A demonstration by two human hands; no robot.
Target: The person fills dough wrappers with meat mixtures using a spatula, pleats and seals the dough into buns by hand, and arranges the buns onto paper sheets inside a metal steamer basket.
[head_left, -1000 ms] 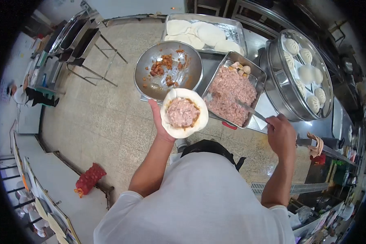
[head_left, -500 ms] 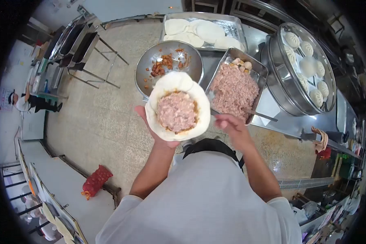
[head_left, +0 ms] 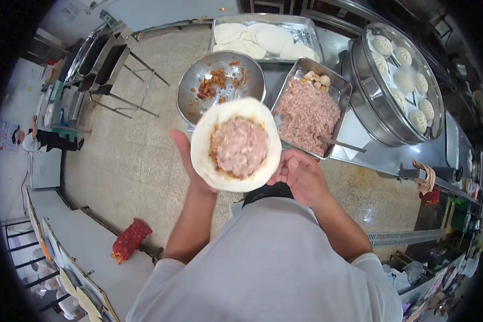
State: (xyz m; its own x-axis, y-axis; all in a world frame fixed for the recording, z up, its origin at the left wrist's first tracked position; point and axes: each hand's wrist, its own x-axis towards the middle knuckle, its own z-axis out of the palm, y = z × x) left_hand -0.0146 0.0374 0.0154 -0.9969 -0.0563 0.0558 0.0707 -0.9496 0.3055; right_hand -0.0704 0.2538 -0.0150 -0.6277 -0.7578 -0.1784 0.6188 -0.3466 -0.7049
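Observation:
A round white dough wrapper point(head_left: 203, 153) rests on my left hand point(head_left: 198, 185), its thumb sticking out at the left side and the other fingers hidden underneath. Pink minced meat point(head_left: 242, 147) sits mounded in its middle, ringed by an orange-brown filling. My right hand point(head_left: 304, 180) is at the wrapper's right edge with curled fingers touching the rim; some fingertips are hidden behind the dough. Just beyond the wrapper stands a steel bowl point(head_left: 183, 88) with orange-brown bits point(head_left: 212, 83). To its right, a metal pan point(head_left: 344, 102) holds more minced meat point(head_left: 308, 115) and a flat metal utensil point(head_left: 346, 144).
At the back, a tray point(head_left: 311, 40) carries several flat dough rounds point(head_left: 273, 38). A steamer point(head_left: 359, 102) with several pleated buns point(head_left: 417, 121) stands on the right. A red mesh sack point(head_left: 131, 237) lies at lower left. Another person point(head_left: 37, 140) stands far left.
The wrapper has tilted and shifted slightly, with its filling facing me more. My right hand has moved left and in against the rim. My left thumb has swung outward.

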